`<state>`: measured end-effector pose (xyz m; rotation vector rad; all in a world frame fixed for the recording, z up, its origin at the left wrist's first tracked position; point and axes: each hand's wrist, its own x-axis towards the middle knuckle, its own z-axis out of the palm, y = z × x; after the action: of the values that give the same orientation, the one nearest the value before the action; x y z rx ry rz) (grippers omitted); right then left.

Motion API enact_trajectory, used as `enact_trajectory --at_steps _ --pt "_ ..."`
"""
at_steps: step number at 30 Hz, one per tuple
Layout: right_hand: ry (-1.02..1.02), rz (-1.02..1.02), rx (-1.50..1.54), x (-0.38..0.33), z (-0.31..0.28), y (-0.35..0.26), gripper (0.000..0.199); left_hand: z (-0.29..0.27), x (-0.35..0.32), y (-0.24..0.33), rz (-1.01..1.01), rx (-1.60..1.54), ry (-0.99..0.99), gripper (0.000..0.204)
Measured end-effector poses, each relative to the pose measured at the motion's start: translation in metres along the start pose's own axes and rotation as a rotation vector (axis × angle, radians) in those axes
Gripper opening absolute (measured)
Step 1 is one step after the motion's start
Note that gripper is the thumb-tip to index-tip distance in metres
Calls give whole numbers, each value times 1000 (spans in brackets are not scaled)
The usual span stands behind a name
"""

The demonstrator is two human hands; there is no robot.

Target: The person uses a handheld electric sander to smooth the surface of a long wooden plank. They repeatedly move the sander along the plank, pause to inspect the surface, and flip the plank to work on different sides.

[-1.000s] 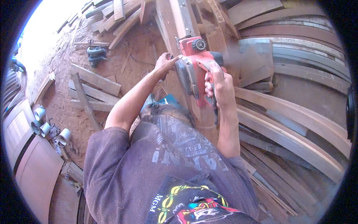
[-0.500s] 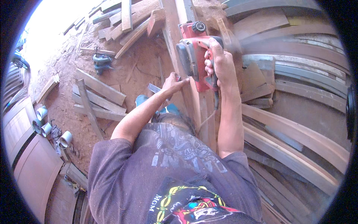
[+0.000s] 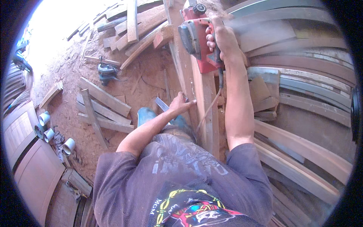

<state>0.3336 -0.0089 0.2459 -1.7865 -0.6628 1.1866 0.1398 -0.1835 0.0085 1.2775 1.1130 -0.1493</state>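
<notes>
My right hand (image 3: 222, 38) is wrapped round the rear handle of a red electric planer (image 3: 206, 62), which rests on a long wooden beam (image 3: 206, 98). Its cord runs back along the beam toward my body. Lower down, my left hand (image 3: 180, 105) is at the beam's left edge, the thumb laid out toward the wood. Those fingers are closed on what looks like a try square (image 3: 162, 104), its flat metal blade sticking out to the left. The grip itself is partly hidden by the hand.
Stacked boards (image 3: 302, 151) fill the right side. Loose offcuts (image 3: 104, 96) and a dark power tool (image 3: 107, 72) lie on the dusty ground at left. Pale cups (image 3: 68, 146) stand beside wooden panels (image 3: 39, 166). More planks (image 3: 132, 22) are piled at the far left.
My right hand has pushed the planer farther away along the beam. The left hand, with the try square, has come nearer to my body. The view has shifted slightly.
</notes>
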Motion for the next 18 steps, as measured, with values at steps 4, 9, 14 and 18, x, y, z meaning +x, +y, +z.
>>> enact_trajectory --at_steps 4,9,14,18 --pt "-25 -119 -75 48 22 -29 59 3 -3 -3 39 -26 64 83" --pt "-63 -305 -19 81 46 -58 63 1 -10 7 -12 -16 114 82" --pt "-40 -458 88 42 30 -56 70 14 12 -16 23 -134 49 82" --pt "-99 -465 214 -28 -1 -11 76 9 14 -16 15 -115 159 83"
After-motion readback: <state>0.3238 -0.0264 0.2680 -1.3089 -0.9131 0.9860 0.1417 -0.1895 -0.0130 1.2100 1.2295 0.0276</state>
